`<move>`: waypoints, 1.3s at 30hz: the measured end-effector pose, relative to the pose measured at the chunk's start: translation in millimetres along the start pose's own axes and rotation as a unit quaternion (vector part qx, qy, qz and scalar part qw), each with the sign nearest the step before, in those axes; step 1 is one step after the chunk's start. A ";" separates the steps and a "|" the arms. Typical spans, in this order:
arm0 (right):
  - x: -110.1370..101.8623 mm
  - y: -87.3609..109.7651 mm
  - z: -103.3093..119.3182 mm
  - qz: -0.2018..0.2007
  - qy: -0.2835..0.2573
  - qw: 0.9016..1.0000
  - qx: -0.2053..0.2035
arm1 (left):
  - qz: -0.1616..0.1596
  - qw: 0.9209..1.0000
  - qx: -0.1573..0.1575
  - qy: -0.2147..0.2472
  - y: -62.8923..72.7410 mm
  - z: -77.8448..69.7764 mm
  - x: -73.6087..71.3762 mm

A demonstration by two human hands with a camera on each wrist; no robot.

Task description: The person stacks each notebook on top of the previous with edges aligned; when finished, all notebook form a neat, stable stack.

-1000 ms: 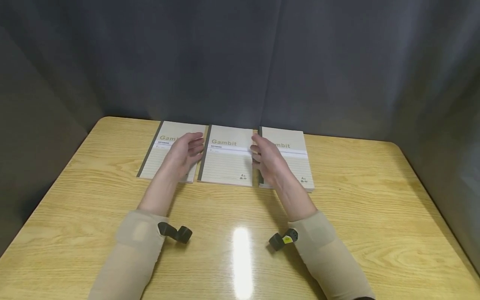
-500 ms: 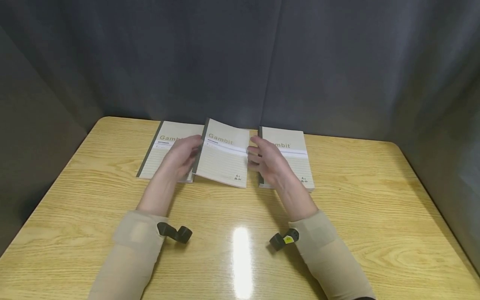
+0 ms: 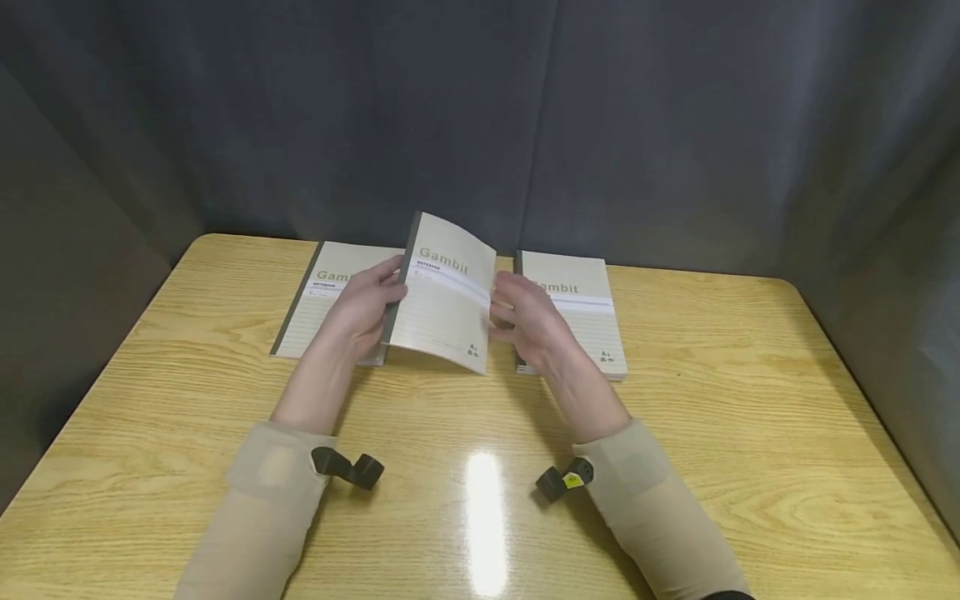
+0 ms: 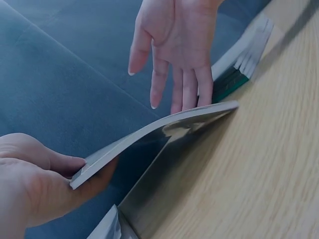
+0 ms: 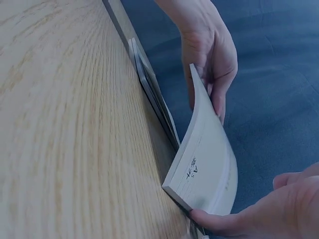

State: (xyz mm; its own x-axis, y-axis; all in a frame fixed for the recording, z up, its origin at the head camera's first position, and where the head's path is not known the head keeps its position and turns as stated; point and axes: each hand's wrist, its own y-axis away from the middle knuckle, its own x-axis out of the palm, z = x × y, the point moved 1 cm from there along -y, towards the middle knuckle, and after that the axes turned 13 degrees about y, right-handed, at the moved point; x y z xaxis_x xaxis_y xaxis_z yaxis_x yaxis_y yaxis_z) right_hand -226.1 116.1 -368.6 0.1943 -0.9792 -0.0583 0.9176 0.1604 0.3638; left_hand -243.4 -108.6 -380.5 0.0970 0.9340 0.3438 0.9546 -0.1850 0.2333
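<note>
A cream Gambit notebook (image 3: 442,308) with a dark spine is raised at its left side and bows down toward its right edge. My left hand (image 3: 360,304) pinches it at the spine, thumb on the cover and fingers underneath, as the left wrist view shows. At the opposite edge is my right hand (image 3: 528,321); its fingers are extended, with the fingertips right at the edge and the thumb spread away (image 4: 182,55). Matching notebooks lie to either side: the left notebooks (image 3: 300,329) partly behind my left hand, the right stack (image 3: 592,333) partly behind my right hand.
A wood-grain table (image 3: 420,467) carries everything, with a bright light reflection near its front. Dark grey curtain (image 3: 480,125) hangs close behind the back edge and along both sides. Each sleeved forearm wears a small black camera, such as the left camera (image 3: 366,471).
The middle notebook has come up off the table by its spine side, tilting and bending, now pinched by my left hand. My right hand has shifted slightly left along with its edge.
</note>
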 end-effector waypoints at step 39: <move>-134.8 35.9 -16.1 -0.084 0.040 0.996 -0.015 | 0.059 0.998 -0.002 -0.020 -12.4 34.9 113.0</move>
State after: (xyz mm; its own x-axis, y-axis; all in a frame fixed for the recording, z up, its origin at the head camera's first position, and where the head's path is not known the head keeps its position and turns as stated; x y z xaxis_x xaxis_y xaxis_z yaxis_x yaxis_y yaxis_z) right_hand -213.8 255.9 -362.7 0.0630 -0.9795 -0.1911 0.9489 -0.0006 0.3156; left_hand -234.4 9.9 -376.3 0.2197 0.9174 0.3319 0.9350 -0.2951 0.1967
